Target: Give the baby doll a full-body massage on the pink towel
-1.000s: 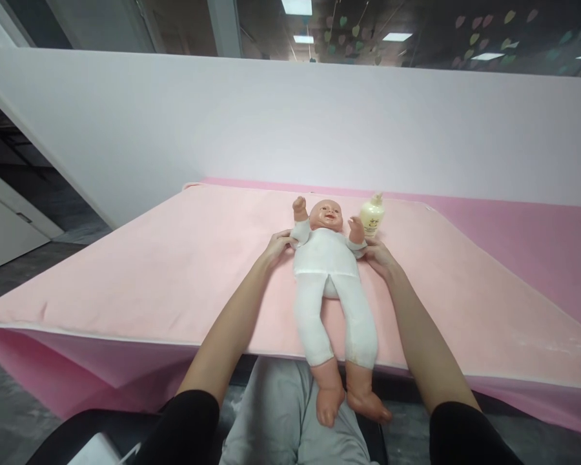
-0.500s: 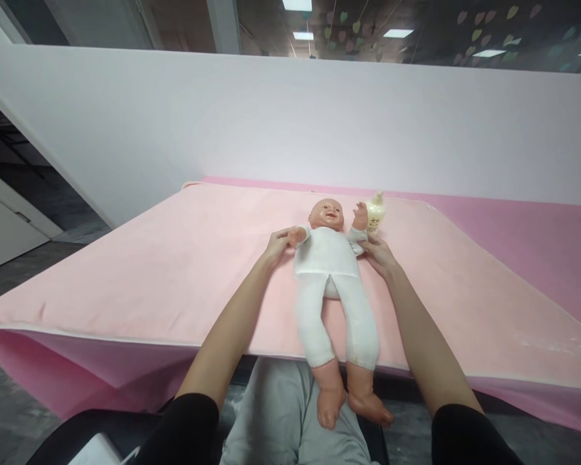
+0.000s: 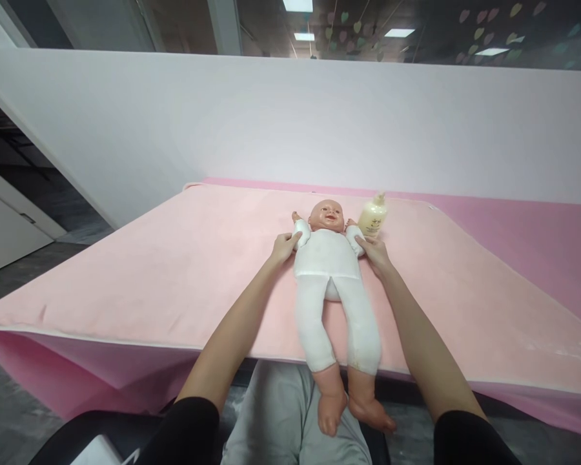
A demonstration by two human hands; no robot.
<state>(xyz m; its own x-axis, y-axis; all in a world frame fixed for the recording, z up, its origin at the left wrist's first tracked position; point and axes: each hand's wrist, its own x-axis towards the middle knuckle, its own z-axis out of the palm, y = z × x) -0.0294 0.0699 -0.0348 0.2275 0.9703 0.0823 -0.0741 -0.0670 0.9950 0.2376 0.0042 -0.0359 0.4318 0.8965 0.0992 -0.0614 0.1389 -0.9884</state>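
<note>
A baby doll (image 3: 326,255) with a white cloth body lies face up on the pink towel (image 3: 174,258), its feet hanging past the front edge. My left hand (image 3: 285,247) is closed round the doll's arm on the left side of the view, thumb on top near the elbow. On the other side, my right hand (image 3: 374,252) grips the doll's other arm the same way. Both doll arms are bent up, with the doll's hands beside its head. Just behind my right hand stands a pale yellow pump bottle (image 3: 372,216).
A pink cloth (image 3: 523,239) shows under the towel at the right and along the front. Behind the table rises a white partition (image 3: 290,123). My legs (image 3: 275,413) are below the table's front edge, and a white object (image 3: 97,452) lies at lower left.
The doll's left-side arm has swung up beside its head, and the other arm has bent inward, uncovering more of the bottle. Both my hands have shifted slightly with the arms.
</note>
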